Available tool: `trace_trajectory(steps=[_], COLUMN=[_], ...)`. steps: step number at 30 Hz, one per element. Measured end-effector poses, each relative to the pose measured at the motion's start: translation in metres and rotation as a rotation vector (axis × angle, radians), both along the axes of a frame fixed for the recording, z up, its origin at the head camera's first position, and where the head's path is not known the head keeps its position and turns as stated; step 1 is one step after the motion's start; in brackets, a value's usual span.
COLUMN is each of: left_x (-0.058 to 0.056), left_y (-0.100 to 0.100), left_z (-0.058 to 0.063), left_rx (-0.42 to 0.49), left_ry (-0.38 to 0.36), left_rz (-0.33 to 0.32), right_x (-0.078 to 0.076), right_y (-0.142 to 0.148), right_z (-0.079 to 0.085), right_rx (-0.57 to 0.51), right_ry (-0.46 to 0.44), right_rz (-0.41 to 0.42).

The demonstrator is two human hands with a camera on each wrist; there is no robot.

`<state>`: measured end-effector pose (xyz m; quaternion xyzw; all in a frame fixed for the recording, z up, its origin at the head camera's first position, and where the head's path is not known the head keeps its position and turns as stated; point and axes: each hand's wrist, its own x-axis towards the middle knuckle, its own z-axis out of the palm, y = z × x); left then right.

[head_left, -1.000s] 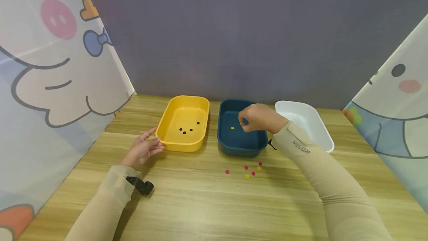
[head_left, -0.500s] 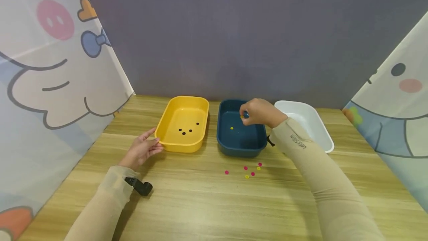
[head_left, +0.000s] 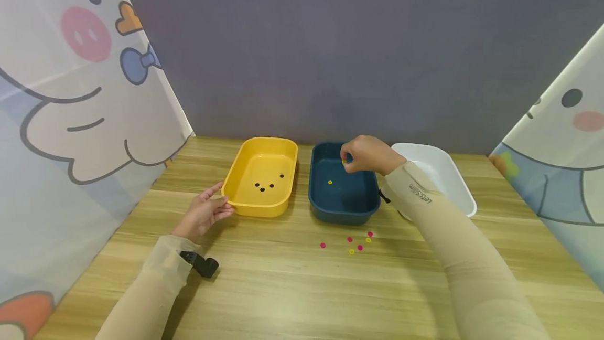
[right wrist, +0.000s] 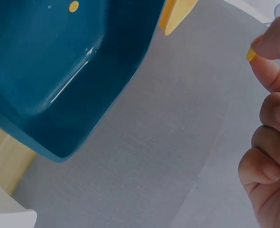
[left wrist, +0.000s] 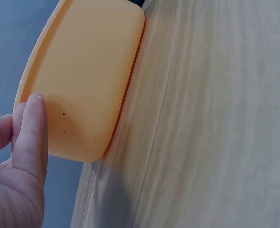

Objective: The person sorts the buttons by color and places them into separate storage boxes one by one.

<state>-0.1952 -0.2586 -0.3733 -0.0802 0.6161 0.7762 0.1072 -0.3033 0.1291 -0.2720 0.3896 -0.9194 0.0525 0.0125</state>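
Note:
My right hand (head_left: 371, 154) is above the blue bin (head_left: 343, 217), pinching a yellow button (right wrist: 251, 54) between thumb and forefinger. The other fingers are curled in. Inside that bin lies another yellow button (head_left: 330, 182). With thumb and fingers, my left hand (head_left: 202, 217) grips the rim of the yellow bin (head_left: 255, 209) at its near left corner. Several black buttons (head_left: 262, 189) lie on the yellow bin's floor. In front of the blue bin, several pink buttons (head_left: 350, 239) and two yellow buttons (head_left: 351, 252) are scattered on the table.
To the right of the blue bin stands a white bin (head_left: 453, 182), partly hidden by my right forearm. A grey panel (head_left: 302, 56) rises behind the wooden table (head_left: 273, 287). Printed cartoon cloths (head_left: 89, 135) flank both sides.
My right hand has shifted a little toward the back of the blue bin, still pinching the yellow button. The left hand keeps its hold on the yellow bin.

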Motion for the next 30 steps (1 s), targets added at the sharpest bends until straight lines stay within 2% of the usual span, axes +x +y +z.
trace_trajectory(steps=[4,11,14,21,30], left_x=[-0.001,-0.001,-0.001,-0.002,-0.003], left_y=[-0.002,-0.001,0.0,0.0,0.001], left_z=[0.0,-0.001,-0.002,-0.004,-0.003], left_rx=[0.005,0.008,0.003,0.003,-0.009], left_ry=[0.005,-0.004,-0.006,-0.015,-0.015], left_rz=[0.007,-0.006,0.004,0.025,0.019], right_x=[-0.004,-0.01,-0.012,-0.017,-0.023], right_y=[0.0,0.0,-0.002,-0.006,-0.005], right_z=[0.0,-0.012,-0.017,-0.026,-0.037], right_rx=[-0.014,-0.034,-0.058,-0.066,-0.034], right_ry=[0.025,0.263,0.304,0.309,0.26], right_rz=[-0.006,0.119,0.146,0.141,0.116])
